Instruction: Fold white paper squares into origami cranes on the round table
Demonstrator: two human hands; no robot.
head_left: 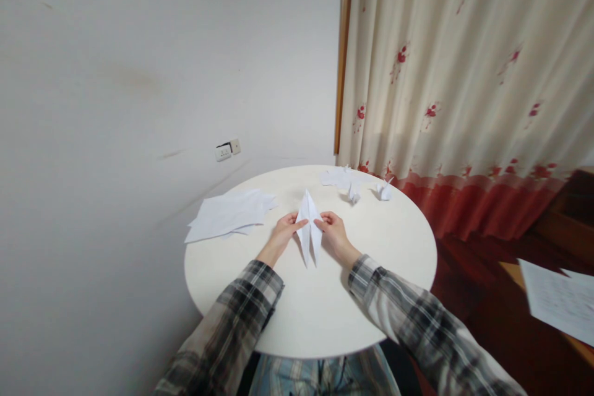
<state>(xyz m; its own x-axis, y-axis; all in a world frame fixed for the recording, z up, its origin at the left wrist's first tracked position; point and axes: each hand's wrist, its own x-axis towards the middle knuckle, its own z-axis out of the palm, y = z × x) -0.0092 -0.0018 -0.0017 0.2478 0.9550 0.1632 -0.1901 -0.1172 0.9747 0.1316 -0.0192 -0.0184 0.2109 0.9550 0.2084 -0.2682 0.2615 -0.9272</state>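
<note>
A folded white paper (307, 207), long and diamond-like, is held between my two hands over the middle of the table. Its single point faces away from me, and its lower part splits into two narrow legs pointing toward me. My left hand (284, 232) pinches its left edge, thumb on top and fingers partly hidden beneath. On the right edge my right hand (336, 234) grips it the same way, the thumb near the centre crease.
Sheets of white paper (229, 213) lie on the round white table (320, 315) at left. Folded paper figures (384, 190) stand at the back right, near more flat paper (335, 177). A wall with a socket (223, 152) is behind; a curtain (445, 74) hangs at right.
</note>
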